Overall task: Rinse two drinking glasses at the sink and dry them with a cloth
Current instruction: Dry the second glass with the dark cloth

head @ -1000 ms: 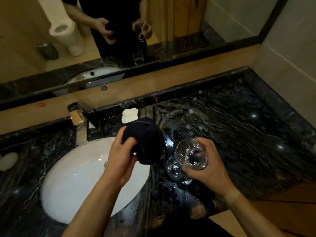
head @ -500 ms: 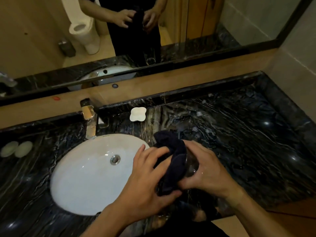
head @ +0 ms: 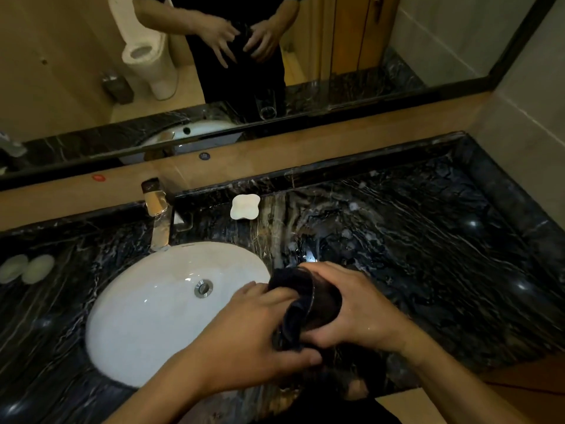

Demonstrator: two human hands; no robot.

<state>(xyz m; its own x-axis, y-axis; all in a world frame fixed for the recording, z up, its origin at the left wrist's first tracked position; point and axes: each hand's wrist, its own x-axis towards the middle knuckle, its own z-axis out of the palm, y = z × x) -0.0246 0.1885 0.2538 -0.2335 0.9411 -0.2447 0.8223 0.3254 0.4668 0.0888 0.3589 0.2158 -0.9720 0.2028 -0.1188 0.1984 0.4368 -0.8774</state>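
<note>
My right hand [head: 354, 307] grips a clear drinking glass [head: 324, 301] lying on its side, mouth toward the left, just right of the white sink basin [head: 146, 316]. A dark cloth [head: 292, 313] is stuffed into the glass mouth and bunches around its rim. My left hand [head: 253, 332] holds the cloth, with fingers at the glass opening and the thumb below. The second glass is hidden under my hands; only its mirror reflection [head: 267, 107] shows, standing upright on the counter.
A chrome tap [head: 157, 215] stands behind the basin. A white soap dish [head: 244, 206] sits on the black marble counter [head: 428, 255]. Two pale round pads [head: 26, 269] lie at the far left. The mirror runs along the back wall; a tiled wall closes the right side.
A second ago my hands were apart, cloth in the left and glass in the right. They have come together and the cloth has gone into the glass. The view shifted right.
</note>
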